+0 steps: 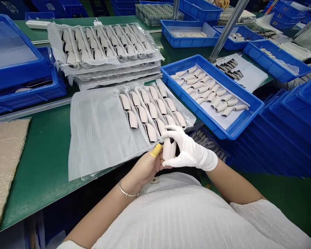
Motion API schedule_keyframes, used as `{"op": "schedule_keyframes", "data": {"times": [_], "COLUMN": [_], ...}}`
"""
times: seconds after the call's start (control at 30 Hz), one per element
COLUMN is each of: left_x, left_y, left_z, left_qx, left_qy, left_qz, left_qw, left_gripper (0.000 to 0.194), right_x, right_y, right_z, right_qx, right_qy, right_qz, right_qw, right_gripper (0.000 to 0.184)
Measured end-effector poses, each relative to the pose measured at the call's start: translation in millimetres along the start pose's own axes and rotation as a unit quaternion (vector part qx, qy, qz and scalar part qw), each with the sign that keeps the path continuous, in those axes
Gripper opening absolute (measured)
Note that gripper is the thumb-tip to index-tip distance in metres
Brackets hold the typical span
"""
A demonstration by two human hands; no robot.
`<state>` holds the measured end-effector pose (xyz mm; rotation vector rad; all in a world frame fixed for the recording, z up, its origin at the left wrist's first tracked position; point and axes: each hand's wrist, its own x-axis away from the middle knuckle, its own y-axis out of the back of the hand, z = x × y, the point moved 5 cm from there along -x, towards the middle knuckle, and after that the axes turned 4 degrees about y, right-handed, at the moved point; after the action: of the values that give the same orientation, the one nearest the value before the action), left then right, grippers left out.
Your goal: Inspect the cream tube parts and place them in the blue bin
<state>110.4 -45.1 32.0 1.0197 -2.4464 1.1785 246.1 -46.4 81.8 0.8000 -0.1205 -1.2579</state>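
A cream, ribbed, hollow shell piece with a dark inside (169, 149) is held upright close to my body. My right hand (188, 148), in a white glove, grips it between thumb at the bottom and fingers at the top. Bare except for a yellow finger cot on the thumb, my left hand (151, 162) is closed against the piece's left side; its fingertips are partly hidden. Just beyond both hands, similar pieces lie in rows on a tray lined with white foam sheet (98, 128), whose left part is covered by the sheet.
A blue bin (168, 71) holds more ribbed pieces on white paper at right. Stacked filled trays (106, 74) stand behind. Blue bins (12, 52) sit at left, near a beige board (5, 166). Nested blue bins (295, 121) and a metal post (226, 29) are at right.
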Motion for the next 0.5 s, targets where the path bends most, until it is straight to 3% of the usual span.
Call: {"op": "schedule_keyframes", "data": {"times": [0.17,0.37,0.5], "left_x": [-9.0,-9.7,-9.7], "left_y": [1.6,0.3,4.9], "left_z": [15.5,20.2,18.2], "left_qx": [0.061,0.116,0.173], "left_qy": [0.027,0.043,0.033], "left_qz": [-0.009,0.051,0.050], "left_qw": [0.998,0.991,0.983], "left_gripper": [0.036,0.056,0.052], "right_x": [-0.5,6.6,9.1], "right_y": [-7.2,-16.9,-18.3], "right_z": [1.8,-2.4,-0.5], "right_qx": [-0.084,-0.137,-0.139], "right_qy": [0.019,0.014,0.020], "right_qz": [-0.024,-0.011,-0.007], "right_qw": [0.996,0.990,0.990], "right_gripper": [0.086,0.088,0.082]}}
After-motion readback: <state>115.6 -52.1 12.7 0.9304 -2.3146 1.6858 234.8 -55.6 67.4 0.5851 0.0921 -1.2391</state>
